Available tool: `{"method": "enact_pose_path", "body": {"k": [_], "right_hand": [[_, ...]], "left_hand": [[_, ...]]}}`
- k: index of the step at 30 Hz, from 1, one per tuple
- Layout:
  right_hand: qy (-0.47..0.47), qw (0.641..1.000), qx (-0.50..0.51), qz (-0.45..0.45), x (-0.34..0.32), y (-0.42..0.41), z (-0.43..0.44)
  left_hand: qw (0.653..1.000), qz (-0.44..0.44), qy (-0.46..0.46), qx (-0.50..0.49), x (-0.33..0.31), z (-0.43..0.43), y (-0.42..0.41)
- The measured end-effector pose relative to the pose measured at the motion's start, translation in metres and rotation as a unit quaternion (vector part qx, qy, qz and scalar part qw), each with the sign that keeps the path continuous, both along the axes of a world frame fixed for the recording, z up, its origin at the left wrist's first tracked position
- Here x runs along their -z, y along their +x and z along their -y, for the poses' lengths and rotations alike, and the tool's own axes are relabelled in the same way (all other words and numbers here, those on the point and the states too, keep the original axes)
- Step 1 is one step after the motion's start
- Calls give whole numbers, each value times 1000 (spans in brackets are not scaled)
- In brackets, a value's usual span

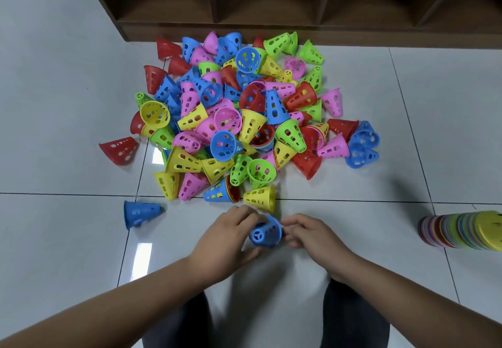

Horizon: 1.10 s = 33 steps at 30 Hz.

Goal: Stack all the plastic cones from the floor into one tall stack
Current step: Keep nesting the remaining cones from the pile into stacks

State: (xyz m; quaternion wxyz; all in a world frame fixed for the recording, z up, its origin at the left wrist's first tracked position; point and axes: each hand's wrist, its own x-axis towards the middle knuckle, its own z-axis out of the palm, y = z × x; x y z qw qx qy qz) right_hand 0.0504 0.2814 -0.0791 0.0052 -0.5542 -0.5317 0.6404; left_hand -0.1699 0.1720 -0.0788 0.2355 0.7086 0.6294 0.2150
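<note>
Left hand (228,241) and right hand (309,236) together clasp a blue cone (266,232) (tip toward the person); the pile (244,114) lies beyond them.

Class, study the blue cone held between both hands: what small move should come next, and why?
Probably carry the blue cone rightward and slip it onto the stack lying at the right edge. Left hand and right hand grip it, while the pile remains unstacked.

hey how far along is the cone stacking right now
Early days. Done: a multicoloured stack lies on its side at the right edge. In hand: both the left hand and right hand hold one blue cone. Left: the big pile by the shelf, plus strays like the lone red cone.
</note>
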Motion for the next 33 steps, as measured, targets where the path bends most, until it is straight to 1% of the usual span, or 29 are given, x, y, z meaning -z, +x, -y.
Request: {"method": "enact_pose_path", "body": {"k": [3,6,9,11,14,17,20,22,24,29,33], "right_hand": [[91,995,-37,3,-1,-5,-12],[142,986,-88,1,-8,-13,-21],[157,980,-126,-6,-8,-21,-29],[154,977,-148,-15,-7,-26,-32],[146,975,-164,-22,-4,-30,-34],[135,976,-172,-22,-2,-34,-32],[128,978,-166,-18,-2,-37,-33],[127,978,-162,-16,-1,-36,-33],[129,979,-154,-12,1,-34,-33],[158,984,-86,3,-5,-23,-32],[186,982,-23,-1,-7,-8,-35]], "left_hand": [[999,-31,-35,3,11,4,-12],[998,-40,-49,-4,16,12,-29],[997,-35,-35,-56,13,23,-59],[994,-51,-22,-97,12,34,-86],[985,-103,-15,-135,13,51,-129],[971,-174,-26,-164,14,63,-170],[945,-234,-86,-214,15,66,-194],[933,-249,-123,-230,17,64,-203],[928,-251,-138,-236,22,63,-210],[936,-246,-110,-228,34,63,-213],[944,-230,-83,-221,29,61,-202]]}}
